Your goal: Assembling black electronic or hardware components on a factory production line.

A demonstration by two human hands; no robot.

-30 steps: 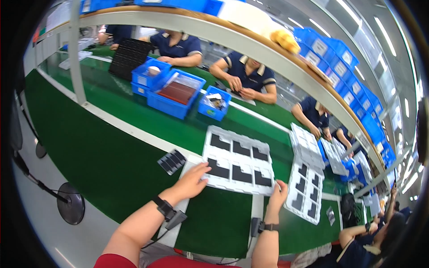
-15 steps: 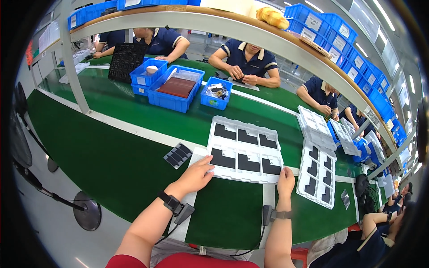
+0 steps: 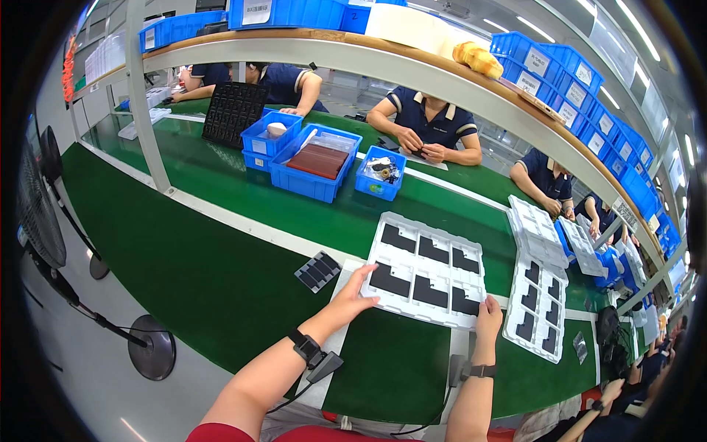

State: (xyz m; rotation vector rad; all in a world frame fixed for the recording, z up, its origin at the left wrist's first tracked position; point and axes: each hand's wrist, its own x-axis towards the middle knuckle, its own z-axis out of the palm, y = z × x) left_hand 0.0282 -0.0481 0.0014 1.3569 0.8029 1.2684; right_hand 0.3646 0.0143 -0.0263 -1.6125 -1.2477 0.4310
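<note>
— White moulded tray [image 3: 427, 271] lies on the green bench [image 3: 221, 272]; left hand [image 3: 352, 297] and right hand [image 3: 488, 315] grip its near edge, fingers curled over it.
— How full?
— All six pockets hold dark plates. Beside the tray: a loose dark part [image 3: 317, 271] to its left, another filled tray [image 3: 536, 308] to its right.

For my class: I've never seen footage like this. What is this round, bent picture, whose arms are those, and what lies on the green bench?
It comes from a wide fisheye camera worn on a person's head, looking down, so straight edges curve. The two bare forearms are that person's own. The left hand and right hand grip the near edge of a white tray holding flat black rectangular parts. It lies on the green bench. Beside it sit a small black ridged piece, a second white tray and blue bins. Other workers sit opposite.
</note>
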